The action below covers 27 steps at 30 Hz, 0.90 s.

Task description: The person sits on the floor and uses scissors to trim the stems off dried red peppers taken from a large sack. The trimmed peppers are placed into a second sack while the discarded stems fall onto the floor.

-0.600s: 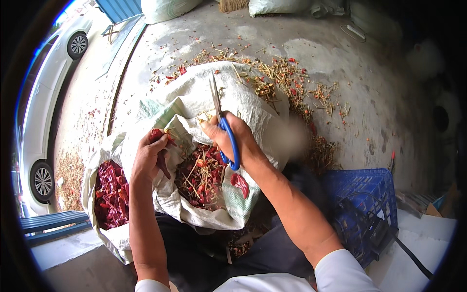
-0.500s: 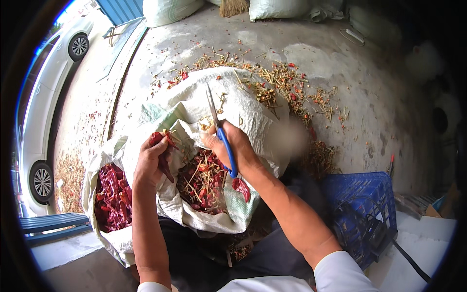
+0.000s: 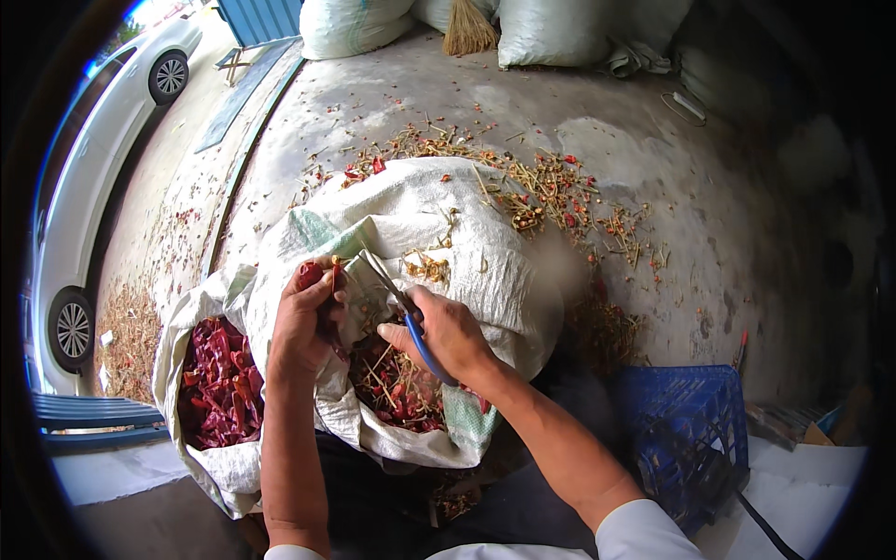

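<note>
My left hand (image 3: 297, 322) is closed around a few dried red chilies (image 3: 311, 273), their stem ends sticking up past my thumb and fingers. In my right hand (image 3: 453, 331) is a pair of scissors with blue handles (image 3: 425, 347). The blades (image 3: 381, 273) point up and left, their tips just right of the held stems; a gap still shows between. Below both hands, a white woven sack (image 3: 467, 238) gapes, with red chilies and cut stems (image 3: 397, 383) inside. To its left, a second white sack (image 3: 182, 327) holds dark red chilies (image 3: 221, 383).
Stems and chili bits (image 3: 551, 191) litter the concrete floor beyond the sack. A blue plastic crate (image 3: 681, 392) stands at my right, with a dark cable over it. Full white sacks (image 3: 551, 33) and a straw broom (image 3: 469, 30) are at the back. A white car (image 3: 103, 159) is parked far left.
The scissors have come down and tilted left, bringing their tips closer to the chilies in my left hand. The whole view has shifted slightly.
</note>
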{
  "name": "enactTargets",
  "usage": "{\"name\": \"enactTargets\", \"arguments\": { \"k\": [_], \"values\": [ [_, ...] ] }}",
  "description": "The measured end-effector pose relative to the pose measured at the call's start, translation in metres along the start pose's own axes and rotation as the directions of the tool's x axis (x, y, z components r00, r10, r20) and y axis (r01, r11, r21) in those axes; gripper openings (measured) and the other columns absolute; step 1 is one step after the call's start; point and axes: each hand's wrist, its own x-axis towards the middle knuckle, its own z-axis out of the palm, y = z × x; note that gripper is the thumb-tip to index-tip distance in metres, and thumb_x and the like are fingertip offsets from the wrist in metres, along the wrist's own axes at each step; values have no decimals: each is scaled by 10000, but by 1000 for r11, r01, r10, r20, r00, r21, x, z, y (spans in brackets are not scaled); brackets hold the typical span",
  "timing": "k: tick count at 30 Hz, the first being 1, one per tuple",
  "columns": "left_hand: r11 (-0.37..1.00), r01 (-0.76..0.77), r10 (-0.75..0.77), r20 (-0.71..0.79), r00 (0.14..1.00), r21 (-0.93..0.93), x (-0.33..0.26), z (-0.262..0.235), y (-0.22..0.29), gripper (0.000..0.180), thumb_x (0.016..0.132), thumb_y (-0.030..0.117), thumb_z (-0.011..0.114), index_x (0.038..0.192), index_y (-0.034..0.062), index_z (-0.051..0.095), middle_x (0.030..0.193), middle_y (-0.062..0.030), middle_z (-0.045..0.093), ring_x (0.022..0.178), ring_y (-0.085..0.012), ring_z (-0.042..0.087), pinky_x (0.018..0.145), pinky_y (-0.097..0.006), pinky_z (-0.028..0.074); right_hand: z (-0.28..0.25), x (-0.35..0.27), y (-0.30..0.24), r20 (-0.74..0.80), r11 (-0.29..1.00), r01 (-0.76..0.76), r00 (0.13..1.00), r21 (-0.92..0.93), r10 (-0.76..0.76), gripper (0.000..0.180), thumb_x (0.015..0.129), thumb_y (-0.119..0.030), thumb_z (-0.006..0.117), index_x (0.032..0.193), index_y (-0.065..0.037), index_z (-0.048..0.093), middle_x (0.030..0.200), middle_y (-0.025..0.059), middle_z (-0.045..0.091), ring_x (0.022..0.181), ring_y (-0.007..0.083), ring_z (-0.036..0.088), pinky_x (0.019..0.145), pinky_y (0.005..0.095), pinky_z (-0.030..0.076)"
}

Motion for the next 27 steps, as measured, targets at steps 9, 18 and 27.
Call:
{"name": "enactTargets", "arguments": {
  "k": [9,18,27],
  "values": [
    [986,-25,23,14,1000,163,1,4,-1,217,914,35,649,1123,45,596,915,-43,618,699,-104,557,550,-216,447,11,-3,7,-18,991,93,995,-101,-95,444,846,-401,763,877,-21,535,660,194,588,654,392,635,606,478,475],
    [965,-29,29,4,1000,259,-12,22,-5,168,872,-2,676,999,75,599,864,-26,613,677,-85,535,571,-213,428,2,-5,-3,38,997,-58,998,52,56,368,882,-372,734,799,-47,583,632,120,626,576,271,641,555,410,500],
    [246,165,554,-278,785,955,-71,-85,68,323,860,84,729,1157,19,619,1051,-158,671,973,-268,654,829,-351,534,-43,14,24,-79,528,-143,923,837,376,426,914,-467,712,936,-60,589,692,10,562,520,94,545,472,235,451]
  ]
}}
